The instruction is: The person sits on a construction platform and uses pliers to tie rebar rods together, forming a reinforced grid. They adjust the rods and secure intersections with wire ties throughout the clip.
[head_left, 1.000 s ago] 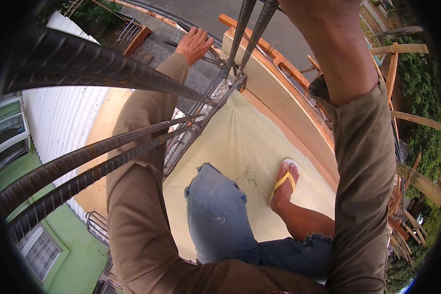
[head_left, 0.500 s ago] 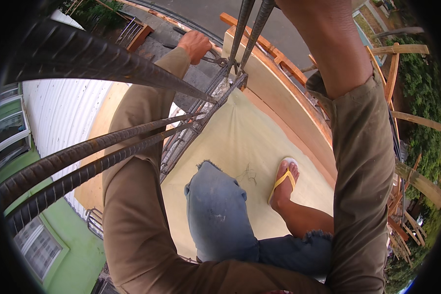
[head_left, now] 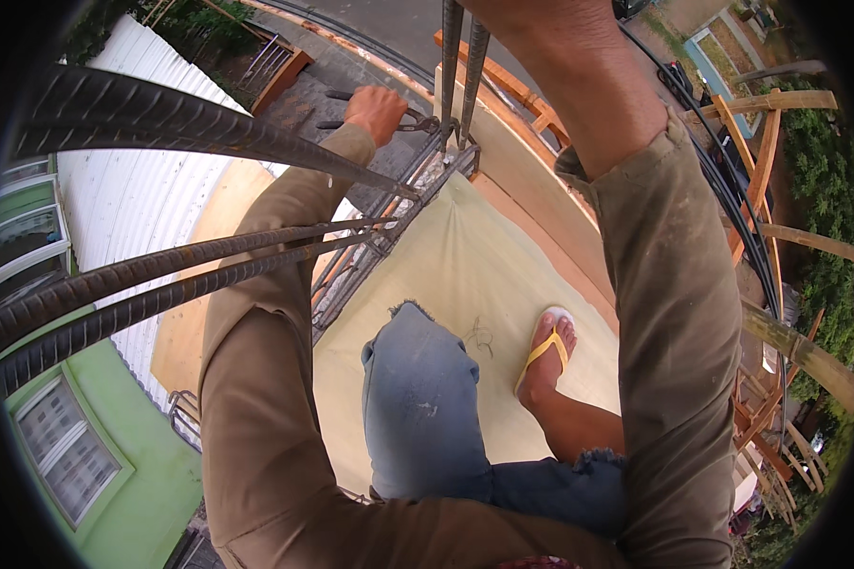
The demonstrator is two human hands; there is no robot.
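My left hand (head_left: 377,112) is closed around a pair of pincers (head_left: 417,121). The tool's two dark handles stick out to the left of my fist, a little apart. Its jaws are against the foot of two upright rebars (head_left: 469,90), where they meet the horizontal bars (head_left: 417,199). Whether the jaws grip tie wire is too small to tell. My right forearm (head_left: 588,90) reaches up past the top edge, so the hand itself is out of the picture. More ribbed rebars (head_left: 190,256) slant in from the left, crossing in front of my left sleeve.
Beneath me lies a pale yellowish sheet (head_left: 446,256), with my sandalled foot (head_left: 547,351) on it. A plywood form board (head_left: 531,161) runs along its right side. Wooden poles (head_left: 759,171) and black cables (head_left: 731,190) stand at right; a white corrugated roof (head_left: 133,209) lies left.
My right forearm has shifted left, and the view has turned slightly. My left hand stays at the bar joint with the pincers, whose handles now show more clearly.
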